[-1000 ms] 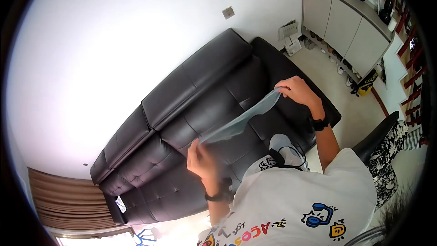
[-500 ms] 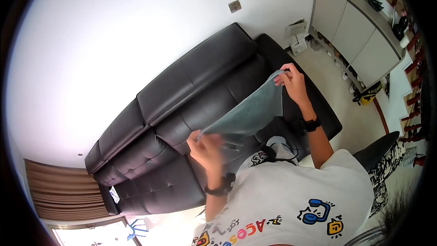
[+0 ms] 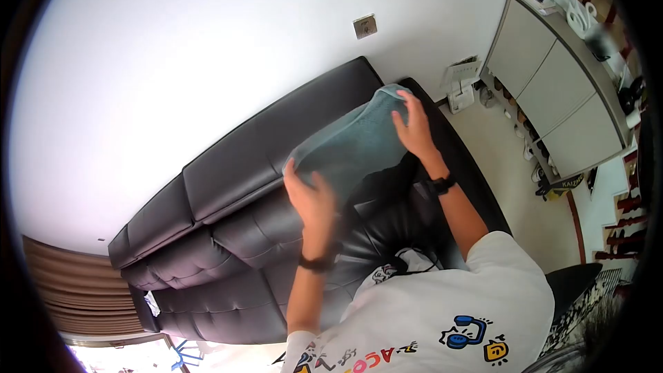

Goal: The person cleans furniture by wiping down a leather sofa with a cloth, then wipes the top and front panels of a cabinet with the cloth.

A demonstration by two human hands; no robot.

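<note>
Ahead in our head view, a grey-green cloth spans from our left hand up to our right hand, long edge slanting rightward before the black sofa. Both touch it, well apart; whether either pinches, we cannot tell.

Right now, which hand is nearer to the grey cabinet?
The right hand; along the cloth, the left hand is at the end farther from the grey cabinet.

I'm looking into a home, a living room by its long black cushioned sofa against a white wall and its brown curtain. A low cabinet with shoes beneath and a red-railed staircase confirm it for me.
</note>
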